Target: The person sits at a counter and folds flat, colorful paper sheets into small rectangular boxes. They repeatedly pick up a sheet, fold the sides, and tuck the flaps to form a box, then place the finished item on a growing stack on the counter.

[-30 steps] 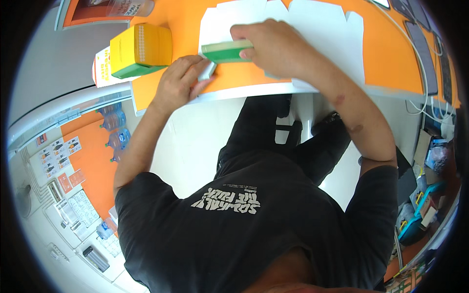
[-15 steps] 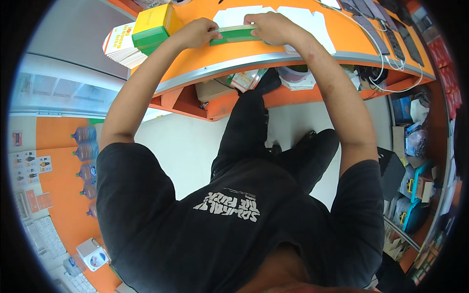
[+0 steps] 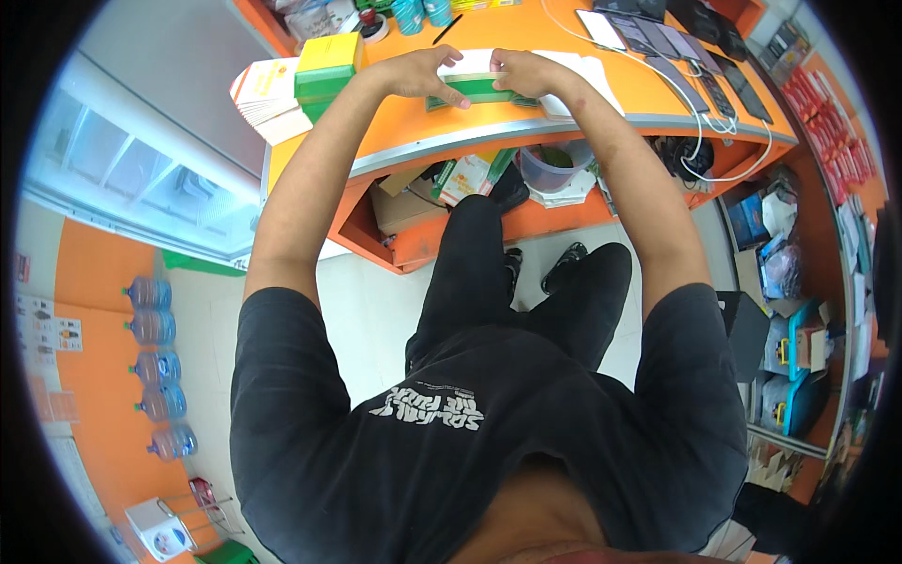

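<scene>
A green piece of folded card with a pale upper edge stands between my hands, near the front edge of the orange counter. My left hand is at its left end, with thumb and fingers spread apart. At the right end, my right hand pinches the card between thumb and fingers. White flat cards lie behind and to the right of it. Left of my left forearm are a stack of yellow-and-green cartons and a fanned stack of white-and-red cartons.
Several phones and white charging cables occupy the counter's right side. A pen and blue cups are at the back. Below the counter, a shelf holds a clear tub and loose packages. Water bottles line the left wall.
My left hand has loosened from the card, its fingers now spread. My right hand still holds the right end. The whole view has shifted, showing more of the counter's back.
</scene>
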Motion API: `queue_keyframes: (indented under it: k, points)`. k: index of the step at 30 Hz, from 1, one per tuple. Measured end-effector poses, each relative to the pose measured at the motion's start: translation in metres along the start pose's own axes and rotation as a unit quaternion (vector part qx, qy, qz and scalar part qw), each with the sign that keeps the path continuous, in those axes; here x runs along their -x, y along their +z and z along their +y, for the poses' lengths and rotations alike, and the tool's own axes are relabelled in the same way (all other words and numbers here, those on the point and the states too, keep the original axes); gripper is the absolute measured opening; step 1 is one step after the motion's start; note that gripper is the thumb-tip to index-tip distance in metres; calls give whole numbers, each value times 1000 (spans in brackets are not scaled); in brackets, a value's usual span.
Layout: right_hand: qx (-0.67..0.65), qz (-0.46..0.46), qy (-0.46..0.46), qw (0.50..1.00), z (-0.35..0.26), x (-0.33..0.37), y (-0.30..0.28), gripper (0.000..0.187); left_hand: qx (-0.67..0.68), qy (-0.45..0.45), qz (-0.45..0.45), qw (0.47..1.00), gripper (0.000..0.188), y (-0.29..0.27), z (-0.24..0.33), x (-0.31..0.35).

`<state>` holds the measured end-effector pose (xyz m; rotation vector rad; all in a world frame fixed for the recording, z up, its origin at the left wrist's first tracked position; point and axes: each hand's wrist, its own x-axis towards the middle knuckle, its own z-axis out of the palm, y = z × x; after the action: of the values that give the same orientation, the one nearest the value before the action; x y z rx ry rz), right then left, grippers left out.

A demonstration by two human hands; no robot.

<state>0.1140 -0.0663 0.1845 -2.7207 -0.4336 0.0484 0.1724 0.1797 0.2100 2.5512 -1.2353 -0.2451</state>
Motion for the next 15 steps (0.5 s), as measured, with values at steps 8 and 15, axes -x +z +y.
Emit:
queue_keyframes:
  k: [8, 15]
  points:
    - [-90, 83, 2, 992, 19, 66, -22, 58, 11, 8, -9, 1000, 33, 15, 16, -28]
    - [113, 207, -52, 970, 29, 137, 7, 33, 78, 33, -9, 996, 32, 9, 17, -18]
